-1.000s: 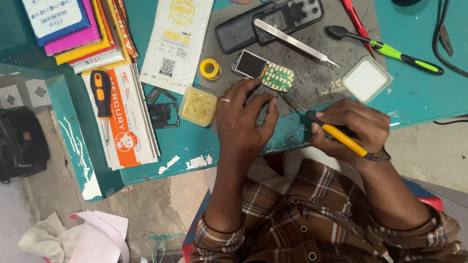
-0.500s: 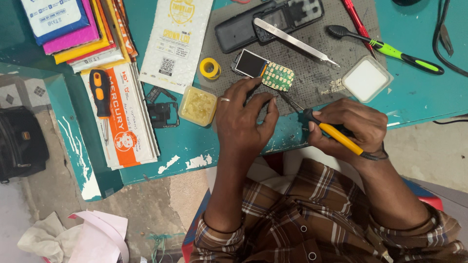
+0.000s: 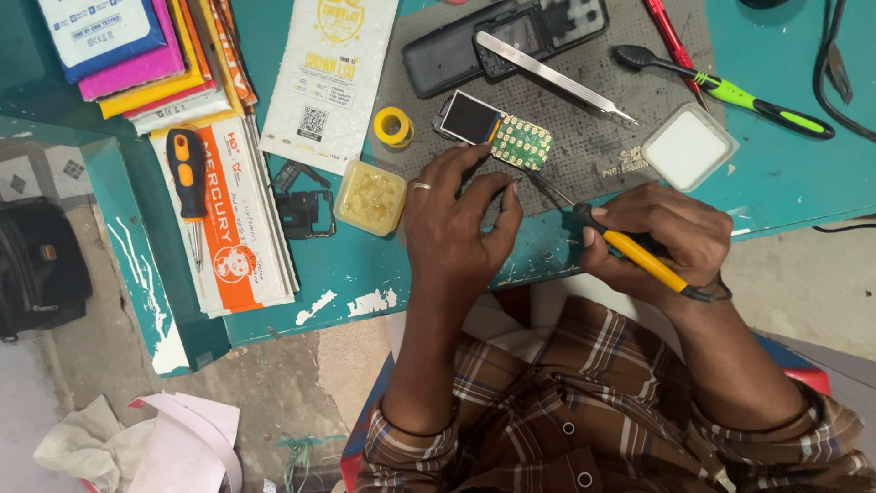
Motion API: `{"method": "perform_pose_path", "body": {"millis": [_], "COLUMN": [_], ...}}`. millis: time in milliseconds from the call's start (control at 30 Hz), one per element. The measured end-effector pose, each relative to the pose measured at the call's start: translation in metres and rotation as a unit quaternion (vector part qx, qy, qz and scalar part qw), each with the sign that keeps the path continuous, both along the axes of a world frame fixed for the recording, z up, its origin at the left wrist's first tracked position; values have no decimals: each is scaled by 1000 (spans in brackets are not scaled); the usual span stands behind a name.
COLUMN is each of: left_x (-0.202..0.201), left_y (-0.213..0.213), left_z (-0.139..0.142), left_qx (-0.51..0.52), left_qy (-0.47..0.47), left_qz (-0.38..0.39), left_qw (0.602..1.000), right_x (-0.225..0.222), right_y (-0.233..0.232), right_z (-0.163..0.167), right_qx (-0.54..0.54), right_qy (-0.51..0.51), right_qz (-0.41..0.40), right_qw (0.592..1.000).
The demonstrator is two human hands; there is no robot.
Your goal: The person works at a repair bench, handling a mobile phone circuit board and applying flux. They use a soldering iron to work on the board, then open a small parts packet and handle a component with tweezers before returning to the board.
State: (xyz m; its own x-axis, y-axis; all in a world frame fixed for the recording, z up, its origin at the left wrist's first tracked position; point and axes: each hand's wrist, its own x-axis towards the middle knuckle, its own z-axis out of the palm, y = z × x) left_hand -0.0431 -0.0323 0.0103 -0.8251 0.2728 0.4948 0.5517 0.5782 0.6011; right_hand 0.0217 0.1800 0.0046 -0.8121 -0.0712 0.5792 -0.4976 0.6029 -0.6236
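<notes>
While the left hand (image 3: pixel 453 228) is pinning the circuit board (image 3: pixel 497 132) with spread fingers, right hand (image 3: pixel 652 239) gripping the soldering iron (image 3: pixel 630 246) tight, tip touching the board.

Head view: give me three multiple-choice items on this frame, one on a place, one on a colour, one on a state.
1. Where does the tweezers lie?
A. on the grey mat
B. on the floor
C. in the left hand

2. What colour is the handle of the tool in the right hand?
A. red
B. yellow
C. white

3. What is the left hand doing?
A. hanging free
B. holding a cup
C. fingers at the small circuit board

Answers: A, the tweezers rest on the mat; B, the grip is yellow; C, fingertips reach the board's edge.
</notes>
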Motion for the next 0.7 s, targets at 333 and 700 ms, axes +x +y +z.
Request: {"method": "perform_pose_path", "body": {"millis": [333,700], "left_x": [-1,-1], "left_y": [0,0], "left_z": [1,1], "left_qx": [0,1], "left_qy": [1,0], "left_qz": [-2,-1], "left_qw": [1000,1000], "right_x": [-2,0], "right_y": [0,1], "right_z": [1,-2], "right_qx": [14,-10], "right_qy": [3,6], "right_qz": [3,10], "right_qw": [1000,1000]}}
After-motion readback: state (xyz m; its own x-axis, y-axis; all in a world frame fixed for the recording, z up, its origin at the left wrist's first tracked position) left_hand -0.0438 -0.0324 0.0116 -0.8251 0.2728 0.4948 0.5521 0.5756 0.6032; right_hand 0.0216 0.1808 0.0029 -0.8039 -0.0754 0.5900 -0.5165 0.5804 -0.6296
